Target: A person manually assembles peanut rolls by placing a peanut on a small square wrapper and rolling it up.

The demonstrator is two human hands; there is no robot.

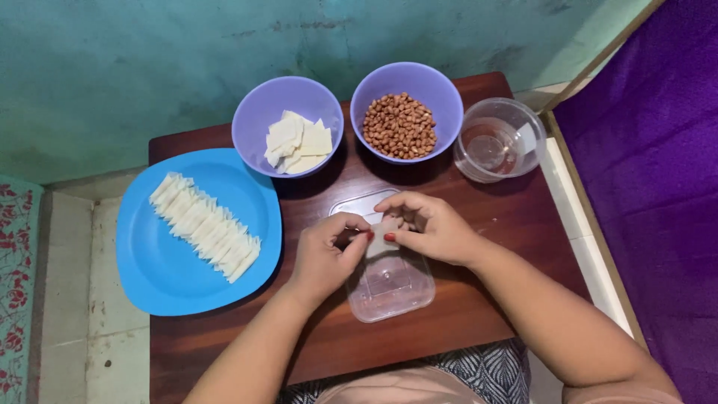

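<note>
Wrapper (pixel 381 238) at table (pixel 508 217) centre over clear tray (pixel 393 288) | both hands' grip, left (pixel 325 254) and right (pixel 434 224), pinched shut on it | I judge it thin, soft, tearable; hold edges lightly | peanuts (pixel 400 126) at 12 o'clock

— What do I have under everything from up here?

— I see a small dark wooden table (pixel 516 217). On it sit 1 blue plate (pixel 149 262), 2 purple bowls, one (pixel 254 120) beside the other (pixel 441 90), 1 clear round container (pixel 499 140) at the right, and 1 clear rectangular lid (pixel 390 288) near the front edge.
</note>
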